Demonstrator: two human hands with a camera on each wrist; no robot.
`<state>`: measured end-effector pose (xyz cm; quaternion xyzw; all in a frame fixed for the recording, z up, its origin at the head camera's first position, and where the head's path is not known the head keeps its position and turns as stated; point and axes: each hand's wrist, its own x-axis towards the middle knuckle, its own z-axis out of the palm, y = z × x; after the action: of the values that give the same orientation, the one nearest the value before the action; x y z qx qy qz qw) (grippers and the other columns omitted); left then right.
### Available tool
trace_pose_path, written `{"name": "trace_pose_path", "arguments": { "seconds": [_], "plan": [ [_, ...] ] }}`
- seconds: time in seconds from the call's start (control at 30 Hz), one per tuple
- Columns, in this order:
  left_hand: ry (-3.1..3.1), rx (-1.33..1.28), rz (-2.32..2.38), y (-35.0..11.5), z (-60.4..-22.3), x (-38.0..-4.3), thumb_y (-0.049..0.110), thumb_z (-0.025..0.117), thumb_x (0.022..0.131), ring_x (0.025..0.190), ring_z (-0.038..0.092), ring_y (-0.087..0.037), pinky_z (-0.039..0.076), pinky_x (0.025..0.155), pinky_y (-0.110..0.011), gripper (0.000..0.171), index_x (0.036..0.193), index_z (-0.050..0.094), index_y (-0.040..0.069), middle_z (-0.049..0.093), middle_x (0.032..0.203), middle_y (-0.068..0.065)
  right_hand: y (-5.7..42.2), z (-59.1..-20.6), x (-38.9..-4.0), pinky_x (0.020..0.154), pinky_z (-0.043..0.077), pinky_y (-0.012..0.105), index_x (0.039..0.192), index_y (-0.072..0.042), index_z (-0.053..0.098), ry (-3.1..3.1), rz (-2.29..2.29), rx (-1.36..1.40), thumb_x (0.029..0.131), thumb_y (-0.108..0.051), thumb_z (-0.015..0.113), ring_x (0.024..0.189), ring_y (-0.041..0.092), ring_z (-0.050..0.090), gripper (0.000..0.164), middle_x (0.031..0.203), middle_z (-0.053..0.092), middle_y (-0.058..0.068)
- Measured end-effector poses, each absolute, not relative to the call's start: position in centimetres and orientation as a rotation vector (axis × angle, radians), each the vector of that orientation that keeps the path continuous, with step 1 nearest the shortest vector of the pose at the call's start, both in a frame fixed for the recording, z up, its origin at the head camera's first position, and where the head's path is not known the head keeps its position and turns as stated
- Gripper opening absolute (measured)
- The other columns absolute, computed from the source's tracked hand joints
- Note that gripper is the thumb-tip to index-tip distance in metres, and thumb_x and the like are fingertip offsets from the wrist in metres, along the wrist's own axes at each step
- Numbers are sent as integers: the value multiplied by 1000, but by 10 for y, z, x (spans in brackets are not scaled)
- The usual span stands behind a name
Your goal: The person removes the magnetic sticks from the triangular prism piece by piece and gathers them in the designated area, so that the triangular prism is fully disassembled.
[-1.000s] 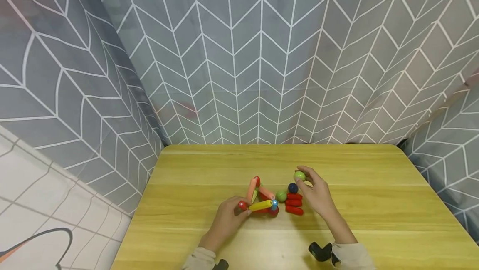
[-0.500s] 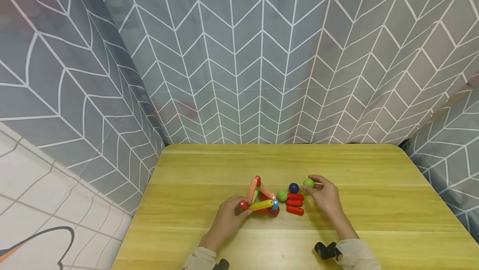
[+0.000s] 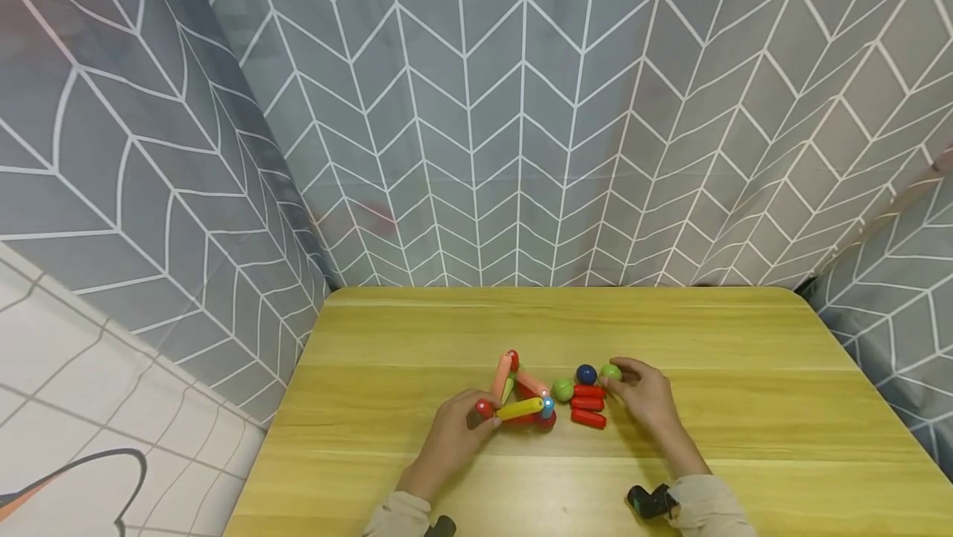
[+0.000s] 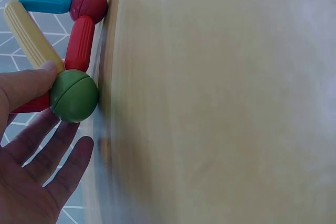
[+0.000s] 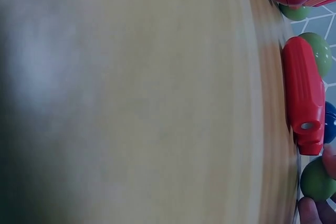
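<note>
My left hand holds a corner of a frame built from magnetic rods and balls. In the left wrist view, its thumb presses by the yellow rod and a green corner ball, with the other fingers spread below. A blue rod and a dark red ball form another corner. Salmon rods stand at the frame's far side. My right hand pinches a loose green ball between thumb and fingers, low at the table, just right of a dark blue ball.
Between the frame and my right hand lie several red rods side by side, with a second green ball at their left end. The wooden table reaches back to a grey patterned curtain.
My right hand has moved right and down with the green ball, from above the dark blue ball to low beside it. The left hand keeps its hold on the frame in place.
</note>
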<state>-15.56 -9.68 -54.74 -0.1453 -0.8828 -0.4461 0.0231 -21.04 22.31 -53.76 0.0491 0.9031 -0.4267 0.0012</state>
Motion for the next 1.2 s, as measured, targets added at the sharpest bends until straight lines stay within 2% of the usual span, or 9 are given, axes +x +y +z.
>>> {"name": "trace_pose_path", "arguments": {
  "seconds": [0.17,0.4,0.67,0.8,0.87,0.97,1.1,1.2],
  "plan": [
    [-2730,-449,-1378,-97,-547,-156,15,77,87,107,66,-13,55,96,-35,22,107,72,24,72,109,10,223,-538,-211,87,60,42,125,3,66,2857,-1326,129,88,-16,77,102,35,70,44,115,71,25],
    [-2718,-454,-1389,-96,-548,-156,15,77,87,107,66,-13,56,96,-33,21,106,72,23,72,110,10,222,-536,-210,92,59,47,125,4,66,2865,-1329,120,91,-18,75,107,38,70,42,117,71,26],
    [-2721,-452,-1368,-96,-548,-156,15,77,87,109,67,-14,56,97,-36,21,106,72,23,73,112,9,223,-538,-209,100,54,53,128,1,65,2874,-1327,130,99,-24,63,115,40,66,38,123,69,25],
    [-2730,-441,-1356,-96,-549,-155,16,78,87,110,67,-15,55,98,-39,22,106,72,24,72,111,10,224,-539,-208,100,55,51,128,1,65,2870,-1360,128,101,-23,60,116,39,66,36,124,69,25],
    [-2739,-432,-1347,-96,-550,-155,17,78,87,110,66,-15,55,98,-40,22,107,72,25,72,111,11,224,-539,-207,96,57,48,128,2,65,2862,-1371,138,102,-22,58,115,38,66,35,124,69,24],
    [-2745,-426,-1344,-96,-552,-154,18,77,87,110,66,-14,55,97,-39,22,107,72,25,72,110,12,225,-539,-205,87,60,34,127,2,65,2850,-1384,165,103,-20,55,110,35,68,34,122,70,24],
    [-2730,-436,-1367,-96,-553,-155,17,77,87,111,66,-15,55,99,-40,22,107,72,25,72,111,11,226,-539,-205,74,56,16,127,3,65,2824,-1421,191,104,-22,54,102,28,70,35,120,70,25],
    [-2719,-443,-1372,-96,-553,-155,17,77,87,112,66,-16,54,100,-43,22,107,72,25,72,111,11,228,-538,-205,72,55,13,128,3,64,2812,-1444,196,104,-24,54,99,26,70,37,119,70,25]
  ]
}}
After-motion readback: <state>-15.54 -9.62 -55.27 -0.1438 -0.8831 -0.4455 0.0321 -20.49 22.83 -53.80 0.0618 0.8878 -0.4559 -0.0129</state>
